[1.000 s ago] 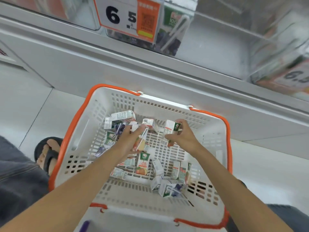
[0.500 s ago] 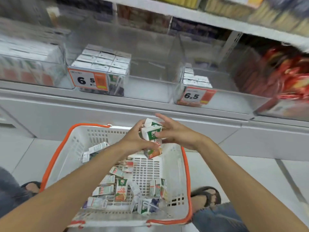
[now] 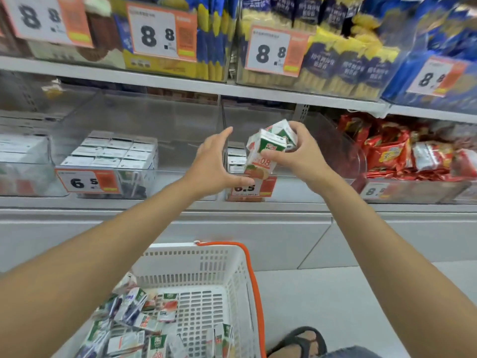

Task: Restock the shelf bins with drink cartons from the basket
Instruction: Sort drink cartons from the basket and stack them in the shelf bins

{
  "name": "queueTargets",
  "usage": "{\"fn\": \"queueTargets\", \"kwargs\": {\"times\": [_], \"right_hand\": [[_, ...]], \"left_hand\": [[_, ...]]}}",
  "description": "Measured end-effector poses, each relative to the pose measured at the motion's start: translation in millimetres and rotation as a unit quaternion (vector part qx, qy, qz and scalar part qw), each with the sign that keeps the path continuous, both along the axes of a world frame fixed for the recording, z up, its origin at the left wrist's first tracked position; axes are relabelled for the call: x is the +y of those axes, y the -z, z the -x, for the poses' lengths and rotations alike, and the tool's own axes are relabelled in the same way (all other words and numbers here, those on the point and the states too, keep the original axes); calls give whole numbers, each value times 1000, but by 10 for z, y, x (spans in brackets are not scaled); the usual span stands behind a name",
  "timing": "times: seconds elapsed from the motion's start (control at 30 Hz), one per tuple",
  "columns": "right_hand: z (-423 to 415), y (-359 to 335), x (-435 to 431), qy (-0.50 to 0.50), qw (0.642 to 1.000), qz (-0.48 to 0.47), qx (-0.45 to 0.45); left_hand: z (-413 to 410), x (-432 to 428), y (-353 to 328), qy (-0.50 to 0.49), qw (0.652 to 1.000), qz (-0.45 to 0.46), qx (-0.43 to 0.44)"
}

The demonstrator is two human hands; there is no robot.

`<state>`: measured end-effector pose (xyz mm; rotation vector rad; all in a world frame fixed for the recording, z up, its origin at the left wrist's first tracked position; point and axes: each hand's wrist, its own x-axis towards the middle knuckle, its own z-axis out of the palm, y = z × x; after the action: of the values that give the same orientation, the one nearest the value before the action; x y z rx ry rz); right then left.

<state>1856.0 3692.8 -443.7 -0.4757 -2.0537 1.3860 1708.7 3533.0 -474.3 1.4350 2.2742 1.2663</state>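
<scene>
Shelving fills the upper frame. White basket, orange-rimmed, sits lower centre on pale floor. Your left hand is spread wide and holds nothing. Your right hand grips two drink cartons mid-frame, before the clear bin. Their long axes are tilted, with the tops toward upper right.

Top shelf: blue and yellow packets stood in rows, blurred.
Top price tags: white and orange cards reading 8.8, hung in front of the packets.
Lower shelf, right: red snack packets piled loosely.
Lower price tag: card reading 6.5.
Floor: pale tiles.
Bottom right: a foot in a dark sandal.
</scene>
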Motion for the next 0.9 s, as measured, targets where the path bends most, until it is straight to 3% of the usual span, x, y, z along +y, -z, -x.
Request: {"fn": "queueTargets", "kwargs": {"times": [0.13, 0.23, 0.3, 0.4, 0.47, 0.53, 0.67, 0.8, 0.9], "right_hand": [[185, 113, 418, 85, 993, -33, 69], [400, 253, 693, 130, 988, -68, 52], [558, 357, 865, 126, 990, -66, -3], [724, 483, 1052, 40, 984, -16, -170], [781, 522, 1119, -48, 955, 82, -283], [870, 579, 1134, -92, 932, 141, -322], [1152, 691, 1052, -70, 939, 89, -325], [1172, 739, 1003, -63, 946, 96, -302], [1039, 653, 905, -10, 963, 4, -271]], "left_hand": [[329, 245, 111, -12, 992, 125, 30], [484, 342, 222, 6, 980, 187, 67], [519, 368, 302, 6, 973, 201, 113], [535, 373, 376, 0, 968, 190, 161], [539, 376, 412, -13, 965, 174, 197], [537, 386, 441, -28, 959, 161, 232], [539, 395, 473, -39, 955, 154, 251], [533, 384, 459, -29, 961, 155, 228], [499, 360, 394, -22, 968, 167, 188]]}}
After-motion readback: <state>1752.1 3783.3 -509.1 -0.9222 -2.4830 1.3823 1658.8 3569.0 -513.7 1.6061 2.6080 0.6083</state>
